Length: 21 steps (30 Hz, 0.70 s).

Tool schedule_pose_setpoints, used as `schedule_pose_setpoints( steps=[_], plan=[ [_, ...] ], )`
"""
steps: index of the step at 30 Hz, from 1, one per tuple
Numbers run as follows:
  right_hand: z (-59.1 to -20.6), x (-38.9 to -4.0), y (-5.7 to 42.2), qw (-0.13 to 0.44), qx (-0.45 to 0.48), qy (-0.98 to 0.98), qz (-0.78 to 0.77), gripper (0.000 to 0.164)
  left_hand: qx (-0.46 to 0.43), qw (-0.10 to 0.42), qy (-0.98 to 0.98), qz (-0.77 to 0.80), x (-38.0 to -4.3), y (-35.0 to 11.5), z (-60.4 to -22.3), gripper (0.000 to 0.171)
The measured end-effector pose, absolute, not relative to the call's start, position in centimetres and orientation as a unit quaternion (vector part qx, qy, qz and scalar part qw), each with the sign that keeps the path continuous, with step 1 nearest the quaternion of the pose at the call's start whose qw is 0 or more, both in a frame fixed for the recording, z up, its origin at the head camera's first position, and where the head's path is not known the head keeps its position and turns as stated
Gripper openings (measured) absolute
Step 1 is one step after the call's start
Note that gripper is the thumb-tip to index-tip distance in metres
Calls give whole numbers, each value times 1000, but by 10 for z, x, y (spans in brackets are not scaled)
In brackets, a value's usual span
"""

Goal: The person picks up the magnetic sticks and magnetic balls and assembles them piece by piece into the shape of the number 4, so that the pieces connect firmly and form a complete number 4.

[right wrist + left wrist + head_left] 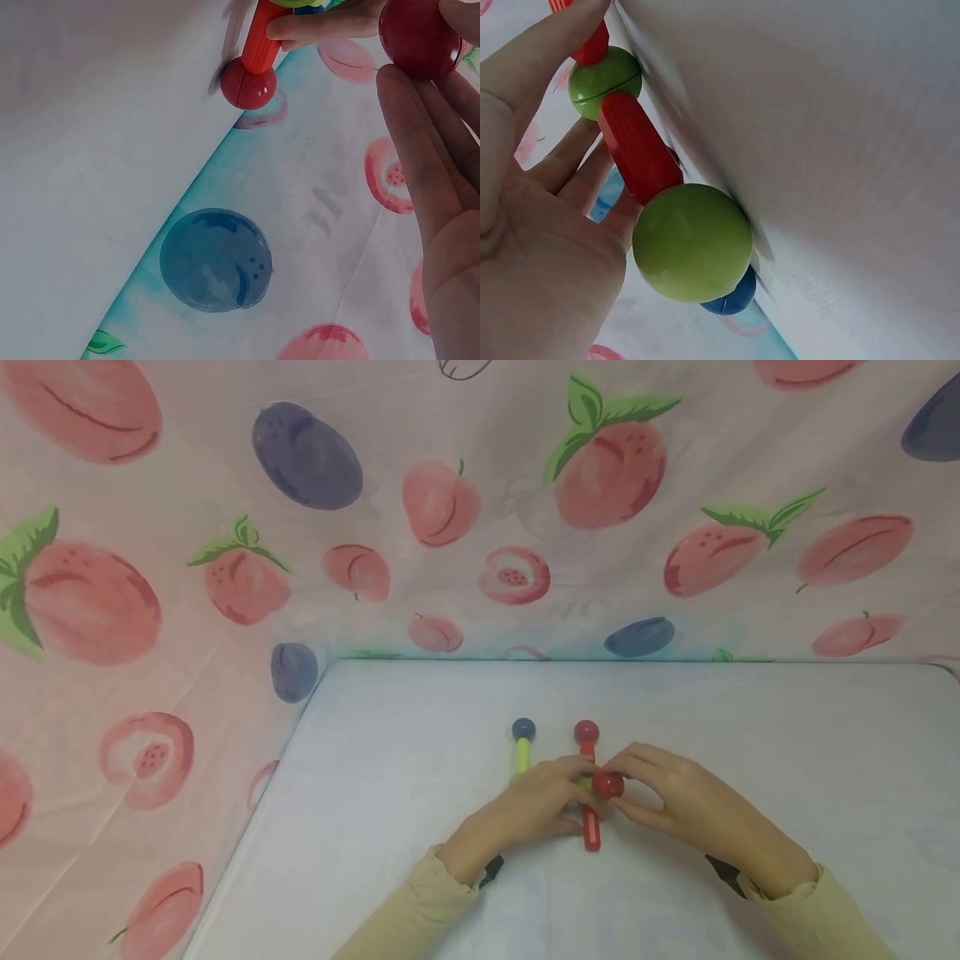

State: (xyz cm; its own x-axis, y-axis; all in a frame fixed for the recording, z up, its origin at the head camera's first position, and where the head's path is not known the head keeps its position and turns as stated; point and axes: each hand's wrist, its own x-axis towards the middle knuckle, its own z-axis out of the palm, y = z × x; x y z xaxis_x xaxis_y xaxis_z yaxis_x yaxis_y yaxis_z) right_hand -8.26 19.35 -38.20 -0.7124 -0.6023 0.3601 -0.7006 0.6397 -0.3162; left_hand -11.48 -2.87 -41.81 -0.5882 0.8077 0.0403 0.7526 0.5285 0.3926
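Observation:
A construction toy of rods and balls lies on the table. Its right side has a red ball (pixel 587 732), a green ball (pixel 604 82) and red rods (pixel 592 833); its left side has a blue ball (pixel 523 729), a yellow-green rod (pixel 522 756) and another green ball (pixel 692 244). A red crosspiece rod (pixel 639 146) joins the two green balls, hidden under my left hand in the head view. My left hand (pixel 536 806) holds the right side around its green ball, thumb and fingers on either side. My right hand (pixel 678 789) pinches a loose red ball (pixel 421 37) close beside that green ball.
The toy rests on a white table (pixel 390 793). A fruit-printed cloth (pixel 495 510) rises behind the table's far edge and along its left side. Both forearms reach in from the front in beige sleeves (pixel 420 893).

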Motion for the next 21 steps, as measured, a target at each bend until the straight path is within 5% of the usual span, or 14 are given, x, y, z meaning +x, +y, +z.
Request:
schedule_pose_setpoints(
  steps=[21],
  plan=[
    [-386,-73,196,13,376,-895,238,33,450,53,877,157,-115,-29,-420,33]
  ],
)
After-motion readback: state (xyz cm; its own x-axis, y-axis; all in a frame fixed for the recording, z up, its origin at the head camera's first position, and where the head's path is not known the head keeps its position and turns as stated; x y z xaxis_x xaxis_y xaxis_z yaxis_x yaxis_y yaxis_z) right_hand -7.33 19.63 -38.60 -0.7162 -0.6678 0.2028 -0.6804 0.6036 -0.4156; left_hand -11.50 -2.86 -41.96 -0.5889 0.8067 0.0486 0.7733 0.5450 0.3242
